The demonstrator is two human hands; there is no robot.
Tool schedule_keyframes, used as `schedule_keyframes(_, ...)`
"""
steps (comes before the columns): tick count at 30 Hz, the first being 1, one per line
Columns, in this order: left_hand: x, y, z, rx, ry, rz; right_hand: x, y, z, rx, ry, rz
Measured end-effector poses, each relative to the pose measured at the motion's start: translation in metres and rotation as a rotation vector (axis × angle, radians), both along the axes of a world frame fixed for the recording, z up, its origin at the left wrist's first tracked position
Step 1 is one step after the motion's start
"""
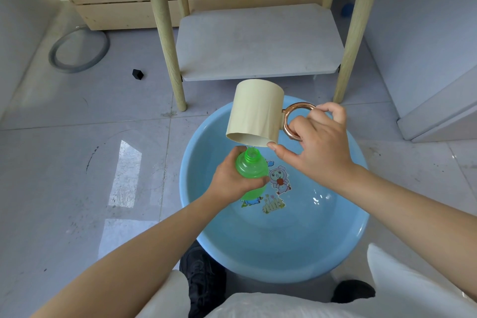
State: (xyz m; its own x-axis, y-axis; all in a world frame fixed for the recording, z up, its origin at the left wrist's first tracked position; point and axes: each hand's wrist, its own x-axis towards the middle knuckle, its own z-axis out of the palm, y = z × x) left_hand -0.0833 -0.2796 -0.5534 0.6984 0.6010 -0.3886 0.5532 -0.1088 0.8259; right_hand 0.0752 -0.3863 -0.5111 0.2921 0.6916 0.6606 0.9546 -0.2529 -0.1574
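Observation:
My left hand (pixel 232 178) grips a green translucent bottle (pixel 251 168) with an open threaded neck, held over a light blue basin (pixel 284 248). My right hand (pixel 317 144) holds a cream mug (pixel 255 112) by its copper ring handle (pixel 296 120), fingers curled through the ring and the thumb touching the mug's rim. The mug is tipped mouth-down just above the bottle's neck, and a thin stream of water runs from its rim into the bottle. Water lies in the basin, over cartoon pictures on its bottom.
The basin stands on a grey tiled floor between my black shoes (pixel 204 279). Behind it is a small table with pale wooden legs (pixel 167 41) and a low grey shelf (pixel 258 41). A grey ring (pixel 77 49) and a small black block (pixel 137 74) lie on the floor at left.

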Motion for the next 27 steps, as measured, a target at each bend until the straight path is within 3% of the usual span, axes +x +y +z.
schedule_keyframes(8,-0.002,0.002,0.001,-0.003,-0.036,0.035,0.01,-0.002,-0.012,-0.184,0.384,-0.225)
schedule_keyframes(14,-0.006,0.003,0.001,-0.014,-0.042,0.069,0.034,-0.017,-0.041,-0.501,0.162,-0.278)
schedule_keyframes(18,-0.007,0.003,0.0,-0.01,-0.038,0.08,0.04,-0.017,-0.05,-0.827,0.008,-0.286)
schedule_keyframes(25,-0.008,0.003,-0.003,0.006,-0.031,0.083,0.03,-0.017,-0.06,-1.053,-0.194,-0.156)
schedule_keyframes(27,-0.008,0.003,-0.002,0.008,-0.031,0.086,0.028,-0.019,-0.059,-1.057,-0.155,-0.142)
